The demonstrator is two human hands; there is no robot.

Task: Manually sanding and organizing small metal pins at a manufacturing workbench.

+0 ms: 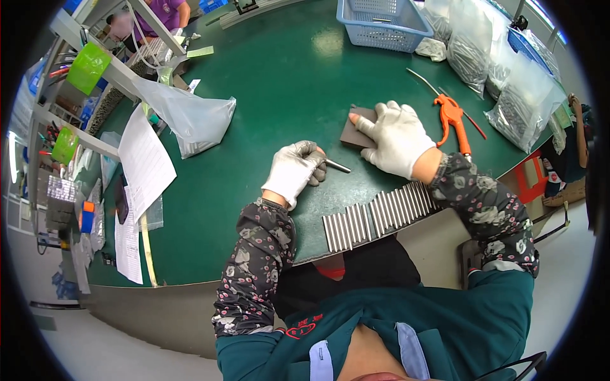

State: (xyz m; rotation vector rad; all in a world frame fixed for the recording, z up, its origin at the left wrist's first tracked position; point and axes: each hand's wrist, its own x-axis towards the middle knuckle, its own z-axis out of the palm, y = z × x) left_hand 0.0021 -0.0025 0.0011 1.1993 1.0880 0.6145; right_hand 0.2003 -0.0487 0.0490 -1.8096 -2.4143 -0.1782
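Observation:
In my white-gloved left hand (293, 170), closed fingers grip a short metal rod (337, 166), whose free end points right. My right hand (399, 138), also gloved, holds a flat grey-brown block (349, 133) against the green table. A bare fingertip of that hand rests on the block's top, and the hand covers its right part. Between my forearms, near the front edge, metal rods lie side by side in a left group (346, 228) and a right group (403, 207). My right sleeve meets the end of the right group.
An orange air blow gun (451, 117) lies beyond my right wrist. Clear bags of rods (524, 111) and a blue basket (384, 35) stand at the far right. On the left are a plastic bag (190, 117), paper sheets (145, 162) and a rack. Another person (165, 16) sits far left.

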